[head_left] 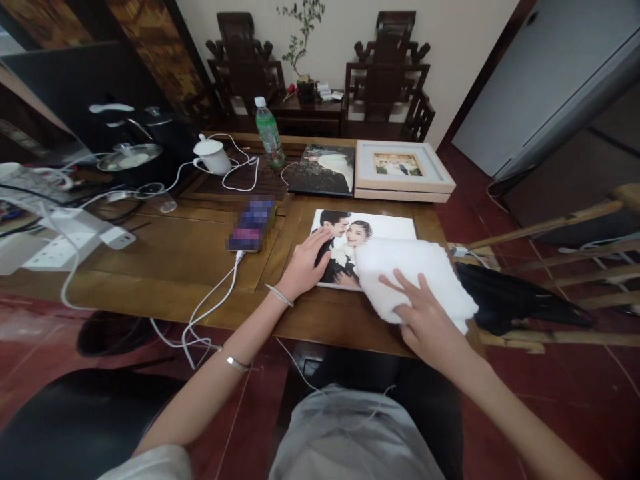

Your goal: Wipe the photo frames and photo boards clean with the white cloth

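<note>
A frameless photo print [380, 228] of a couple lies flat on the wooden table [180, 250]. My left hand [303, 265] rests flat on the print's left edge, fingers stretched out. My right hand [425, 317] presses a white fluffy cloth [415, 273] onto the print's right half, fingers spread on top of the cloth. The cloth hides the print's lower right corner.
A framed photo [403, 170] and a dark photo print [325, 170] lie further back. A phone [253, 223] on a white cable, a green bottle [269, 133], a white kettle [213, 155] and power strips [65, 243] sit to the left. A black object [510, 300] lies right of the table.
</note>
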`<control>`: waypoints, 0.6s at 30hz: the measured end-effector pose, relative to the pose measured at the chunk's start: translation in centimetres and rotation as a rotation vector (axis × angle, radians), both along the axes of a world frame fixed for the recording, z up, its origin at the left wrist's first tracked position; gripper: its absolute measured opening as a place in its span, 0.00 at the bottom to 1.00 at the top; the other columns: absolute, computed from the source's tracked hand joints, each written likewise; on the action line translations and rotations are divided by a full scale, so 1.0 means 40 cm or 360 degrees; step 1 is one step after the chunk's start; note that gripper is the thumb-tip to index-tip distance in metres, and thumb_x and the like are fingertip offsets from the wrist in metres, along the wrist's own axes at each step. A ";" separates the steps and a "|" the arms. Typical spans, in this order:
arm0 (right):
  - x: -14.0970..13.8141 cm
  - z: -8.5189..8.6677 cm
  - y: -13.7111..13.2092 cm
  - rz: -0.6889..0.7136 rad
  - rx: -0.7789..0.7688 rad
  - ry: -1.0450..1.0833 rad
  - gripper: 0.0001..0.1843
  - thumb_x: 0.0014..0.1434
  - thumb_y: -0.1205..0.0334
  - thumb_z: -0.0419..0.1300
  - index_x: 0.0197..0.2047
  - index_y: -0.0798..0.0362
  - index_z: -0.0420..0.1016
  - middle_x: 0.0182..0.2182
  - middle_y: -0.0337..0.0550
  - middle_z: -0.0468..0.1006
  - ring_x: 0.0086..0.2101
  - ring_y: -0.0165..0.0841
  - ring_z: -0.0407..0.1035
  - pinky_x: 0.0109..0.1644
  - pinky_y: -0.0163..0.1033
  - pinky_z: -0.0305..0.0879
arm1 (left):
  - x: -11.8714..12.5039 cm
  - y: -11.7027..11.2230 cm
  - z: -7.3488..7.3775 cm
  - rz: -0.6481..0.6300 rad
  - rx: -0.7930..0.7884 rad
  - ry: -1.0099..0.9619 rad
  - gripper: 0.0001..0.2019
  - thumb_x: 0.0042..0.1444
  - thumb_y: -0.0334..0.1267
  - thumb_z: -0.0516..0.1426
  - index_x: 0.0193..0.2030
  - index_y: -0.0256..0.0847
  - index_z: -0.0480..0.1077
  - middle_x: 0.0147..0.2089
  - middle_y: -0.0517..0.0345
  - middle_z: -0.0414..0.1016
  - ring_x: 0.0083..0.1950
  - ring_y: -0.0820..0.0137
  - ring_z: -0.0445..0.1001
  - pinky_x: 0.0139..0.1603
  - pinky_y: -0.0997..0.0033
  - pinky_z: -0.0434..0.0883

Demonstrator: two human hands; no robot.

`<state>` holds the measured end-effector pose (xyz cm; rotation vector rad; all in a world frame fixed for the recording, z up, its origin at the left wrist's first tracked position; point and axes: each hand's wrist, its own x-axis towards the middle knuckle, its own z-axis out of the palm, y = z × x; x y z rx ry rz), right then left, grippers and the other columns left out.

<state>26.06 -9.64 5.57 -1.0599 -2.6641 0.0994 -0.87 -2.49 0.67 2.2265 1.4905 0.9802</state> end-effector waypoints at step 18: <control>-0.034 0.010 0.233 -0.0162 -0.0088 -0.0101 0.22 0.45 0.80 0.50 0.39 0.55 0.76 0.59 0.53 0.67 0.62 0.51 0.53 0.62 0.68 0.49 | 0.004 -0.006 0.010 -0.0001 -0.0002 0.0017 0.20 0.63 0.34 0.49 0.62 0.43 0.61 0.67 0.51 0.60 0.69 0.64 0.54 0.67 0.50 0.57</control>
